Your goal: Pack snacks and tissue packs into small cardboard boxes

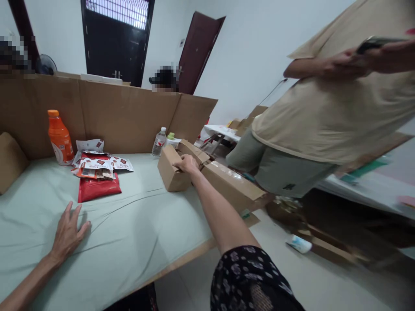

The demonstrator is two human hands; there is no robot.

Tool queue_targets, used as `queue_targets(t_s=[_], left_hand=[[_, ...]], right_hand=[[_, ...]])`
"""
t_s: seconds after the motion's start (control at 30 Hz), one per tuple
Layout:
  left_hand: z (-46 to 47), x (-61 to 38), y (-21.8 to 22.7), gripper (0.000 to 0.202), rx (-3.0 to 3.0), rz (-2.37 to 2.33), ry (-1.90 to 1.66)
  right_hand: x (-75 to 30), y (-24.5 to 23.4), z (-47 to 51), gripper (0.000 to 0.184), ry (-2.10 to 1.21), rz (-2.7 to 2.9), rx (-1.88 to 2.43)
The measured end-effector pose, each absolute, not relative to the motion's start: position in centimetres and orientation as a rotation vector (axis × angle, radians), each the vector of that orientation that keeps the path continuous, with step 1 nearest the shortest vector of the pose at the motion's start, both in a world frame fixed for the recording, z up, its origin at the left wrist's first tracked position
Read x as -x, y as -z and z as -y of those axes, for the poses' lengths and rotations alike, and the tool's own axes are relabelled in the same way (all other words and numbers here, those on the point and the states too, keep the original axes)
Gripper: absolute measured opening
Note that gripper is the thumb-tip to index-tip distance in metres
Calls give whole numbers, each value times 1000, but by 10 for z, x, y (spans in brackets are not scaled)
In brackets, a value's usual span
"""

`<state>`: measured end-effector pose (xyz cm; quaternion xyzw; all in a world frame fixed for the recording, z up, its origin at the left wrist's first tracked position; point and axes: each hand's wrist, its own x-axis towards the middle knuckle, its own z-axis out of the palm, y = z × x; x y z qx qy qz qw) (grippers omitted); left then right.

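One small carton (170,169) under the right hand (188,164)

The right fingers are bent over the small carton's upper edge, gripping it at the right side of the desk (184,261), which is spread with a pale green cloth (142,242). The left hand (68,233) is palm down, its fingers loosely apart with nothing in them, near a red pouch (99,191); whether it touches the cloth I cannot tell. On and behind the pouch is a heap of printed packets (100,164), and just beside that an upright orange bottle (61,142). Just beyond the small carton are a clear bottle (158,143) and a container with a light green cap (170,136); to the right, a long taped carton (231,181) lies by the desk's edge. A brown box (9,162) sits far left. A cardboard screen (126,119) runs along the back. To the right stands a person (324,121) in a beige top, holding a dark phone (372,43).
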<state>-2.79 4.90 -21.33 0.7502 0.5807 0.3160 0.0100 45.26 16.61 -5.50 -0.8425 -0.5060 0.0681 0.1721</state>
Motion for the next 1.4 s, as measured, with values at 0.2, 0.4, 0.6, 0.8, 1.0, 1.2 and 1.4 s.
queue_targets(t_s=[0.2, 0.4, 0.6, 0.8, 1.0, 1.2, 1.4], left_hand=[[-14, 18, 207, 63, -2361, -1660, -1045], [21, 5, 174, 100, -2340, -1338, -1003], [41, 2, 162, 139, -2061, -1033, -746], [49, 9, 168, 139, -1919, -1007, -684], [57, 12, 170, 136, -1994, -975, -692], [58, 13, 175, 129, -2014, -984, -752], [53, 11, 177, 134, -2001, -1018, -747]], right_hand=[[-426, 46, -103, 23, -128, 1755, 2050], [-393, 47, 6, 16, -319, 2180, 1406], [-361, 27, 65, 20, -937, 2470, 811], [-342, 27, 42, 33, -969, 2454, 952], [-322, 34, 4, 54, -1026, 2677, 1022], [-314, 23, -24, 60, -1228, 2815, 967], [-295, 29, -7, 42, -812, 2967, 1152]])
